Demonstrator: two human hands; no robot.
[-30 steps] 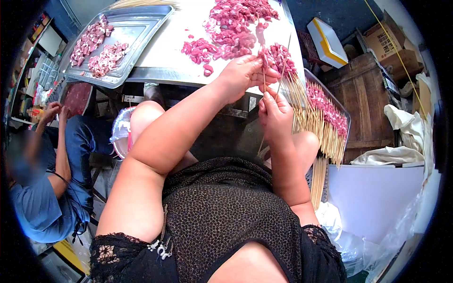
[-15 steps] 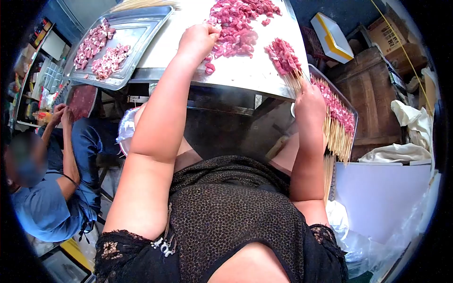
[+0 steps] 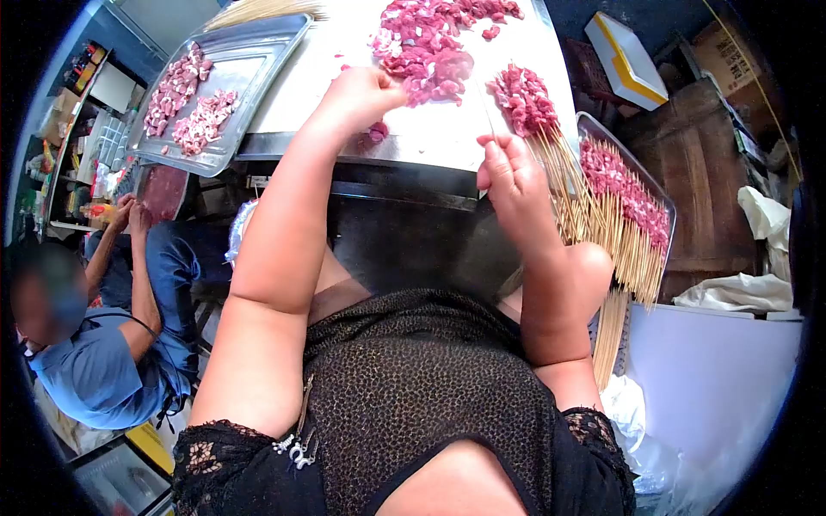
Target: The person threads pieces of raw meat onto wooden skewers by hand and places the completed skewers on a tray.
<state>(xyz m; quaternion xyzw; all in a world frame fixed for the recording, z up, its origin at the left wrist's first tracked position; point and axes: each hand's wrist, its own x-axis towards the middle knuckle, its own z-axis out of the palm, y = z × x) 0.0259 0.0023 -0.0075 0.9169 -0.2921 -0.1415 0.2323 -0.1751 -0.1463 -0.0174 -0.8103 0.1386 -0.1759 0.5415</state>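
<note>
My left hand (image 3: 360, 101) is closed in a pinch at the near side of a pile of raw meat pieces (image 3: 426, 52) on the white tabletop; what its fingers hold is hidden. My right hand (image 3: 514, 176) is closed on a thin bamboo skewer (image 3: 489, 110), which points up and away over the table. Just right of that hand lies a bundle of loaded meat skewers (image 3: 523, 99), sticks toward me. One small lump of meat (image 3: 377, 132) sits near the table edge, beneath my left wrist.
A metal tray (image 3: 274, 73) with two heaps of cut meat stands at the left, bare skewers (image 3: 267, 10) behind it. More meat skewers fill a tray (image 3: 632, 193) at the right. At the far left sits another person (image 3: 95, 361), both hands raised together.
My right hand has left the bundle of meat skewers and moved left, now with a single skewer. My left hand has come slightly nearer to me, beside the meat pile.
</note>
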